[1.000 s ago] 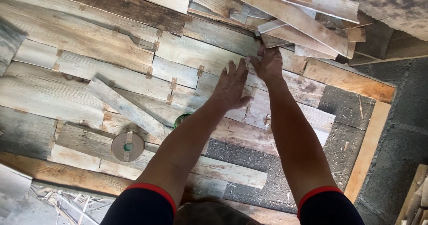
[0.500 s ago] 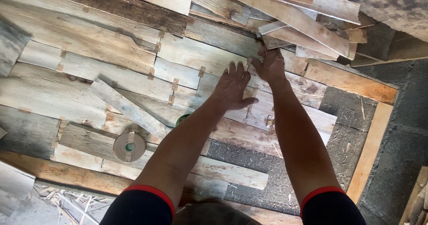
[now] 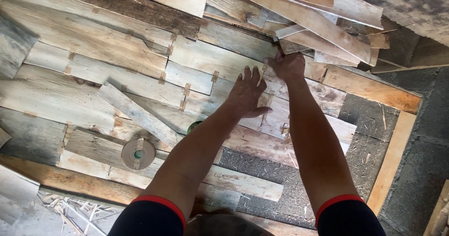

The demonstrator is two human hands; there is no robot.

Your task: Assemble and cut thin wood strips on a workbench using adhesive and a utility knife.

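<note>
Now both hands, left hand (image 3: 246,96) and right hand (image 3: 288,67), flat on veneer sheets (image 3: 206,63).

Rough woodworking yard or veneer workshop, weathered wood sheets (image 3: 93,44) pieced together with paper tape strips, a roll of tape (image 3: 138,153) lying on them, loose offcut planks (image 3: 299,11) piled above, concrete floor (image 3: 416,189)
</note>
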